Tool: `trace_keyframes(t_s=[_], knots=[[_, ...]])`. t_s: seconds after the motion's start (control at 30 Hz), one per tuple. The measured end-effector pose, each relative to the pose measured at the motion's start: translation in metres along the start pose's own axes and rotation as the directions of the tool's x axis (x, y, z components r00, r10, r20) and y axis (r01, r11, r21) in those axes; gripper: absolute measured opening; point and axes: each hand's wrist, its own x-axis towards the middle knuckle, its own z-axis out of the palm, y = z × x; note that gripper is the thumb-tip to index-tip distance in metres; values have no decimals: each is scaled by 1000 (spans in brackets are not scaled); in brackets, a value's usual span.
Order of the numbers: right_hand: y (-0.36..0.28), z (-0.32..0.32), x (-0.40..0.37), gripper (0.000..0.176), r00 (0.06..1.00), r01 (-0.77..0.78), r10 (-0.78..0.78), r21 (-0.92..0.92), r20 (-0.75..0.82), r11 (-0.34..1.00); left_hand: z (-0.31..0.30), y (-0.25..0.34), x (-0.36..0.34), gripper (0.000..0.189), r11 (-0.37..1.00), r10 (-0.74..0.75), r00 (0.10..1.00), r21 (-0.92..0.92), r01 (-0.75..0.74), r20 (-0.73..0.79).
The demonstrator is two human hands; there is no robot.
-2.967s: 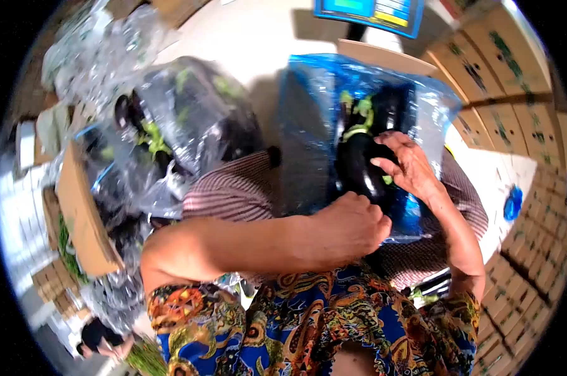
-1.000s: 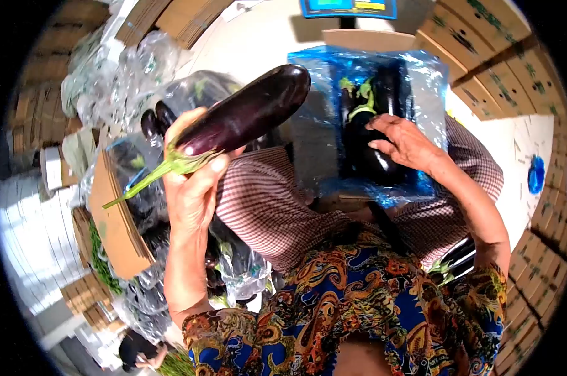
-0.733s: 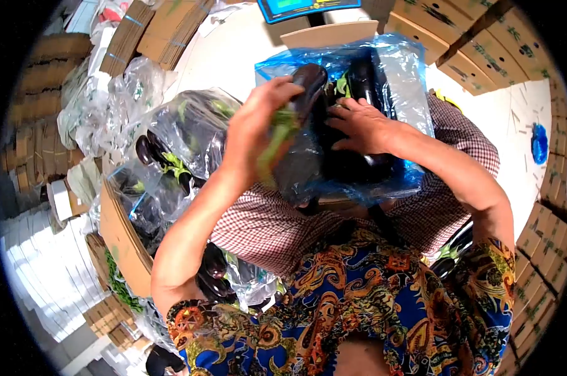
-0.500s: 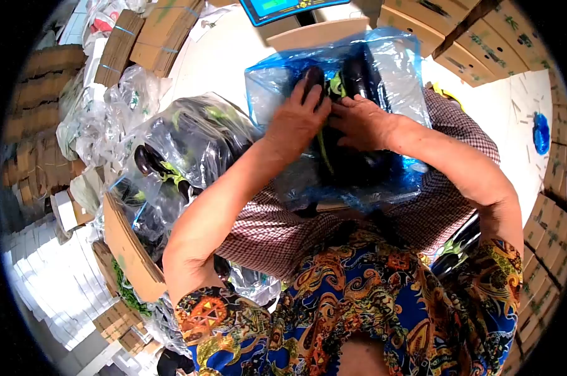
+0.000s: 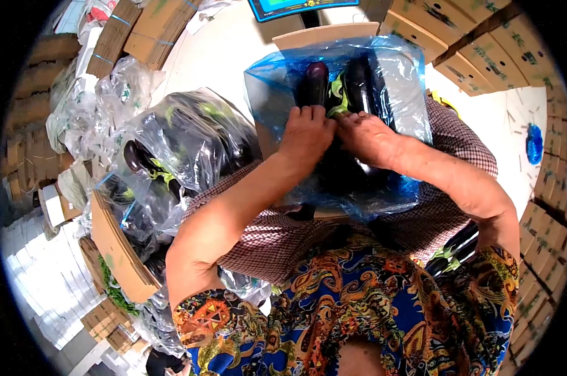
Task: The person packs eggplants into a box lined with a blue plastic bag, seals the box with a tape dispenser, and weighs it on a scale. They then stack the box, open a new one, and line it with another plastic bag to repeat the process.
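Note:
A blue plastic bag point(image 5: 270, 81) lines an open box in front of my lap, with several dark purple eggplants point(image 5: 359, 81) lying in it. My left hand point(image 5: 306, 136) curls its fingers over the lower end of the left eggplant point(image 5: 317, 81). Close beside it, my right hand point(image 5: 366, 139) has its fingers bent inward by a green eggplant stem point(image 5: 338, 100), gripping the eggplant there. The palms and the lower part of the box's contents are largely hidden under my hands.
At left stands a clear plastic bag point(image 5: 199, 135) of eggplants, next to a cardboard piece point(image 5: 120, 250). A scale display point(image 5: 296, 7) sits beyond the box. Stacked cartons point(image 5: 484, 56) rise at right, and a blue plastic bundle point(image 5: 534, 144) lies on the floor.
Both hands have drawn back toward my body, uncovering the upper left eggplant and the green stem. My left fingers, earlier stretched over that eggplant, are now curled. The view has shifted slightly.

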Motion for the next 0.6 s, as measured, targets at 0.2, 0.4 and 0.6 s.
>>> trace_keyframes(t_s=[0.2,0.4,0.6], knots=[[-4,-28,-22,48,997,-61,55,107,57,992,-28,-9,1,32,972,-74,983,-208,109,170],[18,-58,-39,29,927,-110,203,289,-314,951,-75,-73,0,47,845,-343,922,-488,219,-180],[48,-97,-41,31,714,-280,332,183,-617,942,-55,-120,4,66,641,-617,786,-550,535,45]])
